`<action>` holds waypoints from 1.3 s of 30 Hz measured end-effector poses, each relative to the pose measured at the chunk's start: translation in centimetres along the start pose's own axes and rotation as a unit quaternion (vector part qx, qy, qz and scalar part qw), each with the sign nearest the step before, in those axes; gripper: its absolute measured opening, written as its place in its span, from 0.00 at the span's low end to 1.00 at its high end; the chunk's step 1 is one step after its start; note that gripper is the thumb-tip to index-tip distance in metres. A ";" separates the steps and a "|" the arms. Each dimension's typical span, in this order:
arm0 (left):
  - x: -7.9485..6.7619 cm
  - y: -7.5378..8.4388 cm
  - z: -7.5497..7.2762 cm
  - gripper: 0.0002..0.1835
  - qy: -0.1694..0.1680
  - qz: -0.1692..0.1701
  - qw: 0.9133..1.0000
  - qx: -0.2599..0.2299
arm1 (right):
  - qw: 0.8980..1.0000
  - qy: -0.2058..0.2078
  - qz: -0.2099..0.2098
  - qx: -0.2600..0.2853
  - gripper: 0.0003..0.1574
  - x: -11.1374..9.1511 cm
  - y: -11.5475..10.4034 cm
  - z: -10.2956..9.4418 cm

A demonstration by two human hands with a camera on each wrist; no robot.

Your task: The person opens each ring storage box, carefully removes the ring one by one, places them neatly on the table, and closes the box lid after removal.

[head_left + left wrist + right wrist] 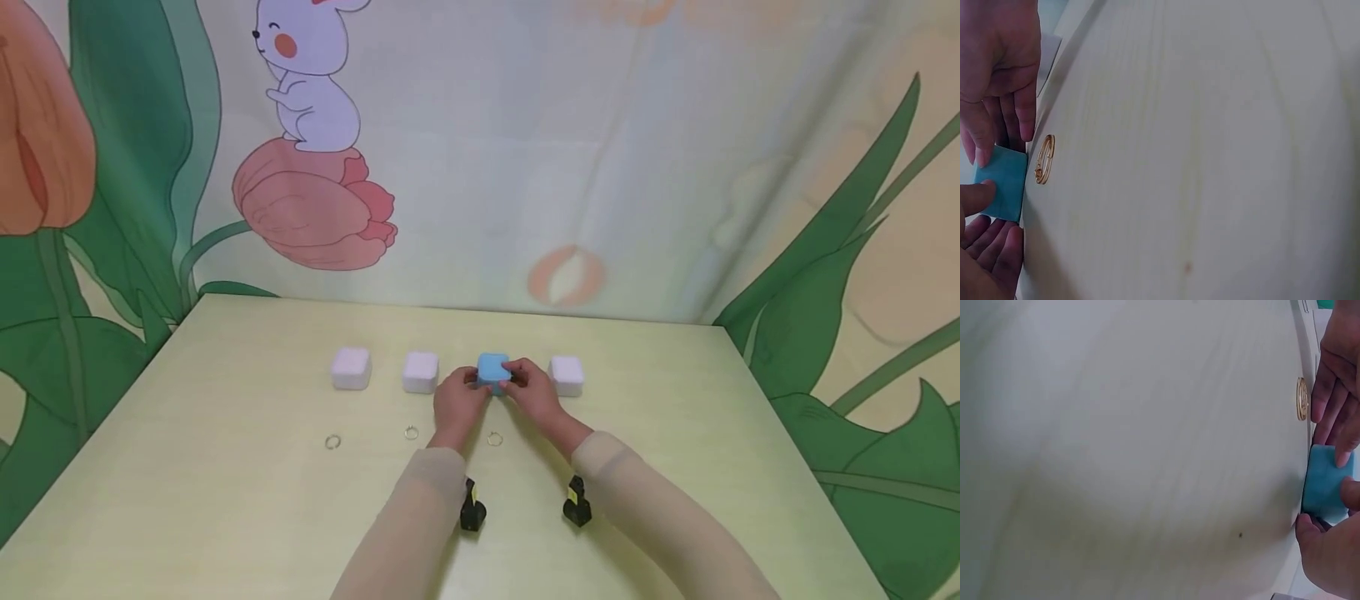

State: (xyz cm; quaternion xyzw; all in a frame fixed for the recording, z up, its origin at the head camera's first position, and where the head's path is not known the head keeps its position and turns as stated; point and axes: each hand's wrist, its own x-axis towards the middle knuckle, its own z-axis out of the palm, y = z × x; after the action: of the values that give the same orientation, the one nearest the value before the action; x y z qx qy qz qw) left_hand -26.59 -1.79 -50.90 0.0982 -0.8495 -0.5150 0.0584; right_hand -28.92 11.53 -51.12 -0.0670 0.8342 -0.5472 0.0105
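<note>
Both hands hold a small light-blue box [493, 367] with rounded corners, low at the tabletop. My left hand [459, 404] grips its left side, with the thumb at the front face. On the opposite side, my right hand [536, 393] pinches it between thumb and fingers. The left wrist view shows the blue box [1005, 181] between the fingers of both hands, and so does the right wrist view, where the box [1325, 481] is partly covered by fingertips. A thin gold ring [495, 439] lies on the table in front of the box.
Three pale boxes stand in line with the blue one: one far left [352, 368], one nearer left [421, 372], one right [566, 376]. Two more rings lie left, a plain-looking ring [333, 442] and another ring [412, 432]. A printed curtain [480, 167] hangs behind the table [225, 467].
</note>
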 end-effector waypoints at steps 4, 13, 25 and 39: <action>0.1 -0.1 0.0 0.23 -0.004 0.001 1.000 -0.007 | 1.000 0.007 0.002 -0.011 0.19 0.0 -0.1 0.1; 0.1 -0.6 -0.2 0.24 -0.030 -0.003 0.999 -0.028 | 1.000 -0.012 0.014 -0.023 0.24 -0.7 -0.6 -0.5; -0.1 0.3 -1.1 0.27 -0.029 -0.007 0.997 -0.066 | 0.999 -0.024 0.045 0.002 0.28 -0.6 -0.9 -1.7; -1.0 2.0 -3.5 0.17 -0.012 0.007 0.998 -0.054 | 0.999 -0.005 0.048 0.018 0.13 -1.6 -2.8 -2.8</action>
State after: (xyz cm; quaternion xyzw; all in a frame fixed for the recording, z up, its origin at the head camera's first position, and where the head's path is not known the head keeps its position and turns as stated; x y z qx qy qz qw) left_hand -25.17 -3.70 -47.50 0.0827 -0.8217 -0.5611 0.0566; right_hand -27.33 13.16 -47.56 -0.0294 0.8262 -0.5610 0.0425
